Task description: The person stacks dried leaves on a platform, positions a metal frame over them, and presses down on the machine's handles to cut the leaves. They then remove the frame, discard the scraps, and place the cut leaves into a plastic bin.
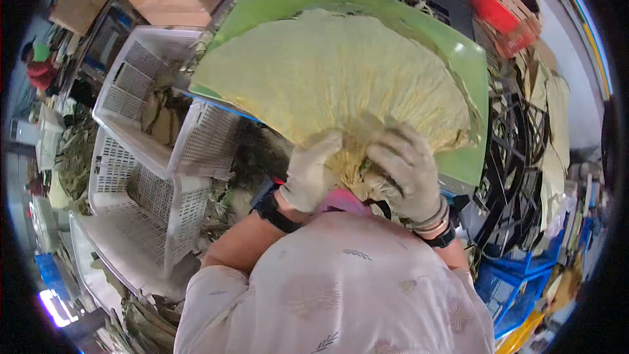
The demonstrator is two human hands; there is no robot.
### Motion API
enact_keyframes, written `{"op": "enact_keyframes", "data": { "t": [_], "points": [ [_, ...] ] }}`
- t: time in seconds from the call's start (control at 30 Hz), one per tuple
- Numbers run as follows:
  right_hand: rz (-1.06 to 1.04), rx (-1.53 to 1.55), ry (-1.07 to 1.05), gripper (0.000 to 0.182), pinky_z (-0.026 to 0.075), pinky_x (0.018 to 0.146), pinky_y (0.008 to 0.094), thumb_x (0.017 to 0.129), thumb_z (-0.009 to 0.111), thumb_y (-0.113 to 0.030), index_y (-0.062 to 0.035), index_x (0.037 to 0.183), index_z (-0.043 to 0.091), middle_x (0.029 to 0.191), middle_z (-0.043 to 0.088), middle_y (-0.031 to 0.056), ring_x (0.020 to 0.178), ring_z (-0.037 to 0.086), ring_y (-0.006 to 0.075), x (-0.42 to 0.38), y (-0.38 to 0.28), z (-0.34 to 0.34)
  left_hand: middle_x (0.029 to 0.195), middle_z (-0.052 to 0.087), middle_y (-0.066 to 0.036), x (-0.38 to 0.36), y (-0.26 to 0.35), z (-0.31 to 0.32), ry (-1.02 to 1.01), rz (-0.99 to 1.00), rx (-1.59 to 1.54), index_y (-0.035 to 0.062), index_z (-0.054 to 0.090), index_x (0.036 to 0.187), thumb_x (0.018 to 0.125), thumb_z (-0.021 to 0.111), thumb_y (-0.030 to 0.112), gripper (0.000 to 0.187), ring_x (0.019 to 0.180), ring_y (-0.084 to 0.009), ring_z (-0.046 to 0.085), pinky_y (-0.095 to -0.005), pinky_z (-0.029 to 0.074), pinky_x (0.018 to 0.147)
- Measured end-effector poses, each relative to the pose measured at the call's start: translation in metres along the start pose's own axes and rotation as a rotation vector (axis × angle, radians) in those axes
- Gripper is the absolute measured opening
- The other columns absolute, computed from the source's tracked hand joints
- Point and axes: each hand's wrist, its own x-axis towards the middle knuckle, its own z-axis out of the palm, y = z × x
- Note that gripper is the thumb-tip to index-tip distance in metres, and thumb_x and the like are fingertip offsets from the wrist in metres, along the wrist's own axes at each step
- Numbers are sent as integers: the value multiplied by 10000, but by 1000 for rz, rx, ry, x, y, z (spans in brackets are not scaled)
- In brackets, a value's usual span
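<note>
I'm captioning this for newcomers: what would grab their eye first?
The huge pale, pleated fan over the green surface comes first, with the gloved left hand and right hand at its gathered end. Next come the white baskets to the left and the blue crate at lower right.

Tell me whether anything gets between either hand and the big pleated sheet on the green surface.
Nothing visible does, apart from the gloves. The left hand and right hand both hold the gathered near end of the pleated sheet. The white crates stand off to the left.
</note>
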Motion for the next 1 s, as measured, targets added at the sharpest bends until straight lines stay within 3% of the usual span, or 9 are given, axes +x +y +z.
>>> {"op": "enact_keyframes", "data": {
  "t": [0.07,0.17,0.3,0.6,0.73,0.8,0.83,0.93,1.0],
  "points": [
    [-101,86,-72,349,462,1075,522,827,742,-277,-47,1089,715,1141,688,164,1148,622,415,3,4,19,1138,715,-225,2,7,0,-9,-20,133,-69,685,1082,922,608,6,193,1048,-337,709,-420,569,938],
    [-34,208,-11,280,520,973,504,875,691,-294,-53,1015,717,1033,712,144,1049,671,388,0,7,27,1115,673,-91,6,30,2,144,-678,-1105,-32,609,1246,993,588,103,287,1090,-208,665,-400,525,1008],
    [155,173,76,425,543,858,426,995,595,-405,3,910,678,921,714,178,906,703,366,-14,10,36,1381,569,-142,-14,-10,14,95,-559,-1191,24,431,1456,1003,632,258,548,1248,-281,600,-487,507,1045],
    [641,559,376,482,507,811,310,1093,485,-384,47,984,670,910,698,67,860,618,137,-21,16,49,1293,683,-133,8,41,5,9,-511,-623,-6,654,1254,993,571,45,279,1198,-226,653,-379,497,1048],
    [608,564,374,474,502,840,305,1061,553,-410,56,1114,625,1043,654,90,953,596,145,-22,18,40,1230,721,-160,3,-2,-1,-38,104,23,28,712,1203,961,586,1,273,1108,-275,701,-389,536,965],
    [638,296,474,465,506,868,339,1072,530,-378,60,1207,606,1082,663,130,978,623,208,-41,45,43,1175,735,-168,-4,-14,1,-45,31,24,30,718,1203,947,602,16,281,1072,-311,710,-393,545,943],
    [506,83,317,449,506,873,357,1077,518,-364,57,1205,609,1097,666,159,991,633,251,-44,53,35,1096,746,-174,16,38,-1,114,-523,-558,25,739,1127,896,685,62,241,1033,-329,715,-396,549,920],
    [467,36,338,446,508,865,384,1082,496,-372,51,1131,628,1087,675,204,980,652,312,-30,33,33,1024,749,-165,-2,7,-13,59,-157,-100,27,754,1033,839,765,108,210,1010,-327,716,-400,551,907],
    [562,206,515,470,509,853,392,1083,487,-395,48,1058,644,1060,682,221,956,661,330,-11,8,27,983,746,-151,4,14,-24,57,-521,-411,36,756,949,751,819,140,232,982,-329,713,-406,556,891]
  ]
}}
